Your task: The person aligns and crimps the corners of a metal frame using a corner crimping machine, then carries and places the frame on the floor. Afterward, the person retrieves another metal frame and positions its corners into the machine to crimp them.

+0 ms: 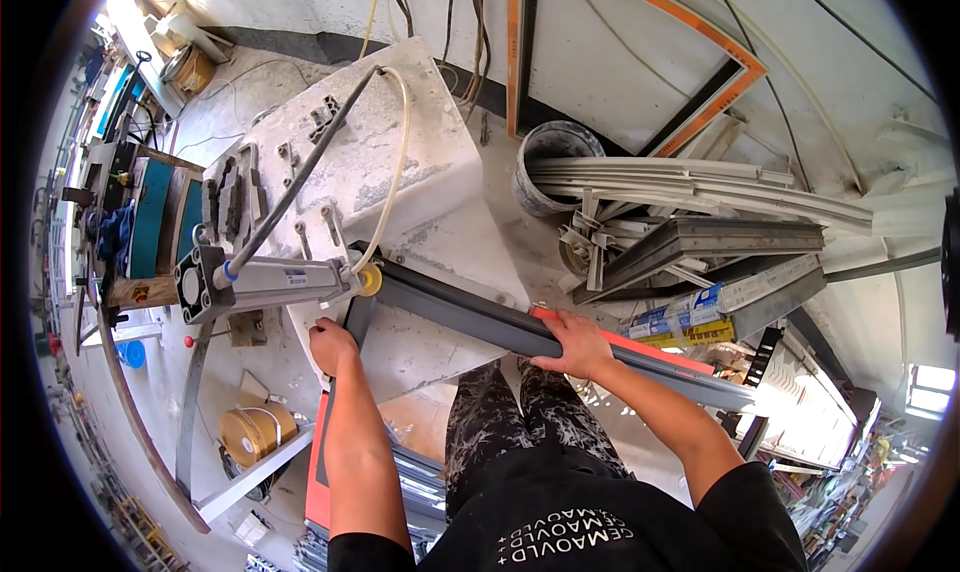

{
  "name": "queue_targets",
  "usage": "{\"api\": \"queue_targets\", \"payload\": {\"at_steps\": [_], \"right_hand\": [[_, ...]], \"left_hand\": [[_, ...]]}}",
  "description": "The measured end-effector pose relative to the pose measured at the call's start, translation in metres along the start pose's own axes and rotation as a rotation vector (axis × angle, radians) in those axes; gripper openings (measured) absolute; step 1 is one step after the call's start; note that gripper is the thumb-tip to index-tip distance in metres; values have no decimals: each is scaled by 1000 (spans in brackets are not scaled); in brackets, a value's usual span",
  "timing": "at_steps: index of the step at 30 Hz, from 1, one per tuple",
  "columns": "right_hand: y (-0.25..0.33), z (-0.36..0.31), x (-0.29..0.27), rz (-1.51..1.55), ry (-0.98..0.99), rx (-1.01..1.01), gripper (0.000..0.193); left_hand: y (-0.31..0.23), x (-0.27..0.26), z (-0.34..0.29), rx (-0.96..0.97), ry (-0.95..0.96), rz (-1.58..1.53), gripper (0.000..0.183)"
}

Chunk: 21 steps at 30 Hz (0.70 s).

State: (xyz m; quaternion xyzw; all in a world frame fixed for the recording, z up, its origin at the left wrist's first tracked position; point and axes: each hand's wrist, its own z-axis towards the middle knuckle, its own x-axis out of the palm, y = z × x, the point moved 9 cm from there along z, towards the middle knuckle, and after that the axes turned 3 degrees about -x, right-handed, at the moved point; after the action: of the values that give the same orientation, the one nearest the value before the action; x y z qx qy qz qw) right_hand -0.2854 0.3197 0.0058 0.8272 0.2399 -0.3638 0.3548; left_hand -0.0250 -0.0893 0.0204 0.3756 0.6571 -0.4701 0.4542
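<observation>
While both forearms come in from the lower edge, the right hand [578, 344] lies palm-down on the long dark grey plastic profile [470, 317], fingers curled over its far edge, pressing it rather than pinching. That profile runs diagonally across the dusty white machine surface [400, 172], from the yellow roller [371, 280] at upper left to past the person's right side at lower right. A thin red-orange strip [640, 350] runs along the profile just beyond the right hand. Left hand [332, 344] sits at the near left edge of the surface, fingers closed around the lower end of a short dark grey profile piece [357, 322] that meets the long one near the roller. Silver pneumatic cylinder [265, 282] lies just left of the roller, black hose [300, 177] and cream hose [397, 162] arching up from it over the surface. Small dark metal clamp blocks [232, 194] sit on the surface's far left part.

Right of the surface: grey bucket [550, 162] holding white profile offcuts [690, 187], dark profile bundle [700, 244] below them, all well apart from the hands. Orange-black frame [640, 52] leans on the wall. Roll of tan tape [252, 434] on the floor at lower left. Person wears patterned trousers [520, 422] and a black shirt.
</observation>
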Motion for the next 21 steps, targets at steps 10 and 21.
{"api": "queue_targets", "payload": {"at_steps": [10,21], "right_hand": [[-1,0,3,17,12,8,95],[-1,1,4,14,6,3,96]], "left_hand": [[2,3,3,10,-19,23,52],[5,5,7,12,-26,50,51]]}}
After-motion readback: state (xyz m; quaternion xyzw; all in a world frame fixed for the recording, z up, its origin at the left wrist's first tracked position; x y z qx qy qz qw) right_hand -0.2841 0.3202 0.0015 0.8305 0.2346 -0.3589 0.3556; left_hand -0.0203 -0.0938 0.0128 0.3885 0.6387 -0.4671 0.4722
